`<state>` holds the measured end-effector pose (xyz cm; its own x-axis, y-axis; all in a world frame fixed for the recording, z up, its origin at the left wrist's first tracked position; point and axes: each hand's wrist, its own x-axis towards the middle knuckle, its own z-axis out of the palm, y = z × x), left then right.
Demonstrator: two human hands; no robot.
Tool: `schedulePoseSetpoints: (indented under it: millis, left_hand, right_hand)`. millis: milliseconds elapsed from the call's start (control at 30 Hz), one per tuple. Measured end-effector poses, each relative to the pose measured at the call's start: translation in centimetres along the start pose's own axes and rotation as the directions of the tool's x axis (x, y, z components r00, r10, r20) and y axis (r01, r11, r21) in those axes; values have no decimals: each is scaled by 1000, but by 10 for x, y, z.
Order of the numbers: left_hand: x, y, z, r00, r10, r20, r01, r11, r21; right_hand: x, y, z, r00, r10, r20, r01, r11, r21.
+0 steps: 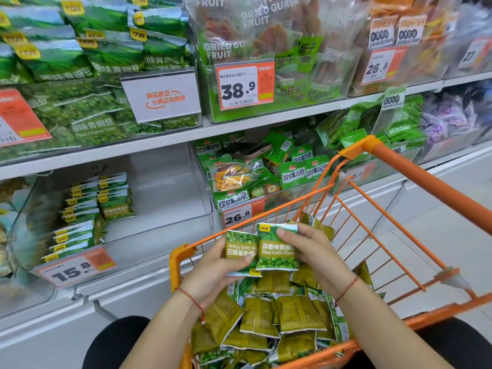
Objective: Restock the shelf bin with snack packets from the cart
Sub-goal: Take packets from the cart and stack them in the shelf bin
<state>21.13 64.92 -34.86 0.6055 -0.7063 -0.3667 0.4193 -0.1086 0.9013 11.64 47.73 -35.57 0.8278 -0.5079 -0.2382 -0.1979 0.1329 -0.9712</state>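
Here both hands, left hand [213, 265] and right hand [314, 251], each grip 1 pea packet [277, 251] above the packet-filled cart [394, 251]; left of the cart, the shelf bin [165, 198] holds stacked packets.

Lower shelf [149, 272] – clear bin [170, 198] w/ stacked pea pkts [87, 209] at left; orange cart [394, 198] holds approx. dozens more pkts [279, 312].

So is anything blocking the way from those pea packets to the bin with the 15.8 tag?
Nothing visible does. The garlic pea packets are held above the orange cart, and the clear shelf bin is open, with bare space beside its stacked packets.
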Motion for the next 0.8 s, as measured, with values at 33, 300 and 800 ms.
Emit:
schedulePoseSetpoints:
  millis: [33, 300, 800]
  left_hand:
    - [0, 0, -2, 999, 34, -38, -29, 994, 107]
    - [2, 12, -6, 957, 188, -220, -161, 978, 135]
    - [15, 5, 30, 957, 172, -234, -122, 969, 214]
  right_hand:
    - [1, -1, -1, 999, 12, -36, -10, 998, 56]
    - [-2, -5, -2, 989, 118, -90, -97, 973, 209]
    - [-9, 0, 13, 952, 176, 250, -207, 973, 104]
